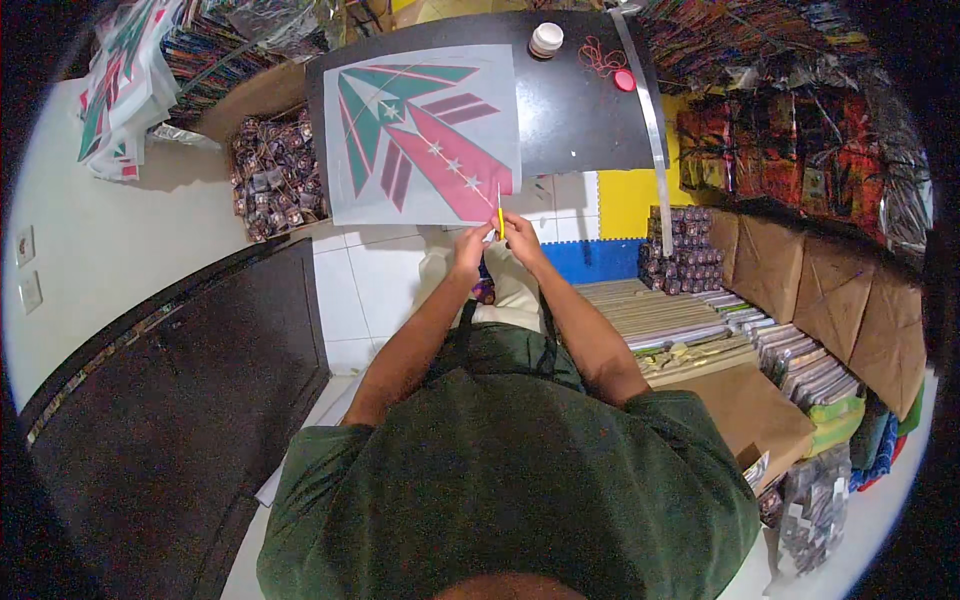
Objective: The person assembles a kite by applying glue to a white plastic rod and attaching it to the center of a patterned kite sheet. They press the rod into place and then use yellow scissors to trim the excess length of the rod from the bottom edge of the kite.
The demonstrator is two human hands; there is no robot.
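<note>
A pale, thin sheet point(425, 75) with a green, pink and white pointed design and stars lies on the black tabletop, its near edge reaching past the table's edge. My right hand point(520, 238) is closed around a slim yellow cutting tool point(501, 222). Its thin tip points away from me at the sheet's near right corner. I cannot make out whether it is a knife or scissors. Close beside it, my left hand point(472, 250) pinches the sheet's near edge, fingertips together. Both hands are just off the near side of the table.
On the black table point(570, 115) stand a white-lidded jar point(546, 40), a tangle of red string point(600, 60) and a red round lid point(625, 80). A metal strip point(645, 110) crosses its right side. Stacked small packs point(685, 250) and paper bundles point(625, 310) sit right; a box of packs point(275, 175) left.
</note>
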